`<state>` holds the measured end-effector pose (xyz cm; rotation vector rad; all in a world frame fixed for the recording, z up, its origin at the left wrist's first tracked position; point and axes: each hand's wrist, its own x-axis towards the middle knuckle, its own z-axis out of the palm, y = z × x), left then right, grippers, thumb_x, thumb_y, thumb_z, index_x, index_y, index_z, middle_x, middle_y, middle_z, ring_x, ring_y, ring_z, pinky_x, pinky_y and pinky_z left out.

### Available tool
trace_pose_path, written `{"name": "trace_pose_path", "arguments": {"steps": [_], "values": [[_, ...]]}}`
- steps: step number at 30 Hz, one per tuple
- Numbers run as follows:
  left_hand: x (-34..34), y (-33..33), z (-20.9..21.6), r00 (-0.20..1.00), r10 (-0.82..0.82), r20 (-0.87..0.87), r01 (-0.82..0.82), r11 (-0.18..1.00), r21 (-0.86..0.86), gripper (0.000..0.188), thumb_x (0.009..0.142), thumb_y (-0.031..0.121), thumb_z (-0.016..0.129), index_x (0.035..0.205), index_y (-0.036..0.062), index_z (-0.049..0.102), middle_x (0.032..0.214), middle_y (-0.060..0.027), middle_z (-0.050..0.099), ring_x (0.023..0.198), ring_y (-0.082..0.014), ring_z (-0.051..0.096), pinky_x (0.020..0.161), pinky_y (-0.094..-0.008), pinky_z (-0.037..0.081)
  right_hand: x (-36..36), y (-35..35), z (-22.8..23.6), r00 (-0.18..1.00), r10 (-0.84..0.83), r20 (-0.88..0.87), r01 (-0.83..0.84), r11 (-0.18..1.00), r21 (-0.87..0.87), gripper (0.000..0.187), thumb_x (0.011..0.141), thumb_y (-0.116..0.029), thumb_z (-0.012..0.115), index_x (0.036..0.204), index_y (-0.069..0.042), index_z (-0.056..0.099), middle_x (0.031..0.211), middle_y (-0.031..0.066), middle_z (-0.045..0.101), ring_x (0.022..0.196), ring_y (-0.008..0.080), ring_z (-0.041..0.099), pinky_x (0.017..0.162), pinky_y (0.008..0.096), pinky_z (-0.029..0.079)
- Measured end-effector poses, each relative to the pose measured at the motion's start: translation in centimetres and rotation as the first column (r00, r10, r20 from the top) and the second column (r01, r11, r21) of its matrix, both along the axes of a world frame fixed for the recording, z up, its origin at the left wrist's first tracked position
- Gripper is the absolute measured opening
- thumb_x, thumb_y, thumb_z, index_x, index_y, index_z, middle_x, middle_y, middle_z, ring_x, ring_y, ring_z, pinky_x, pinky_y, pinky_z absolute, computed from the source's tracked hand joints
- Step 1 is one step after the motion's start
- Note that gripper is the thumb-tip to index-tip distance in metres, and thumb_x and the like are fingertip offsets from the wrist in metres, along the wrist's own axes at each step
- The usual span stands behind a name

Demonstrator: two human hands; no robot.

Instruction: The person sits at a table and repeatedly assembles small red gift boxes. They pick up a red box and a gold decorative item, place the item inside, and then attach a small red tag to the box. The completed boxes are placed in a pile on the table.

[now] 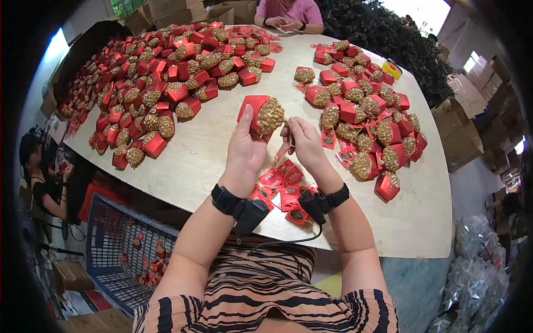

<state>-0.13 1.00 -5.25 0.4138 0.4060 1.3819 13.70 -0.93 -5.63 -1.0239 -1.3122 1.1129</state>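
My left hand (247, 149) is closed round a red-and-gold ornament (271, 115), a glittery gold knobbly body on a smooth red block-shaped base. The gold tip points right, towards my right hand (306, 144). Thumb and fingers of that hand pinch together at the tip, with a small red tag (282, 153) hanging below them; any loop or string is too small to make out. Under my wrists lies a loose heap of red printed tags (290, 195) on the pale table (216, 130).
Similar ornaments form a large pile (166, 77) at left and another (361, 105) at right, some with tags. Across the table sits a person in pink (288, 10); another person (47, 188) is at far left. A blue crate (100, 227) stands below the table's left edge.
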Motion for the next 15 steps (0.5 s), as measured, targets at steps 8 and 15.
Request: {"name": "trace_pose_path", "arguments": {"steps": [8, 15], "values": [[-1.0, -0.6, 1.1, 0.99, -0.06, -0.13, 0.069, 0.996, 0.063, 0.032, 0.083, 0.013, 0.059, 0.112, 0.002, 0.051, 0.106, -0.0097, 0.06, 0.096, -0.0204, 0.06, 0.086, -0.0357, 0.049, 0.1, 0.2, -0.1, 0.994, -0.104, -0.034, 0.108, 0.983, 0.146, 0.033, 0.097, -0.025, 0.038, 0.075, -0.004, 0.05, 0.064, 0.0003, 0.047, 0.057, 0.0076, 0.043, 0.05, 0.0228, 0.036], [-1.4, -0.8, 1.9, 0.966, -0.039, -0.254, 0.073, 0.989, 0.126, 0.032, 0.084, 0.014, 0.056, 0.113, 0.0011, 0.051, 0.106, -0.0095, 0.06, 0.095, -0.0196, 0.061, 0.084, -0.034, 0.05, 0.1, 0.0, 0.3, 0.994, -0.091, -0.053, 0.099, 0.98, 0.171, 0.034, 0.097, -0.026, 0.039, 0.073, -0.003, 0.049, 0.064, 0.0, 0.046, 0.057, 0.0077, 0.041, 0.052, 0.0237, 0.035]]}}
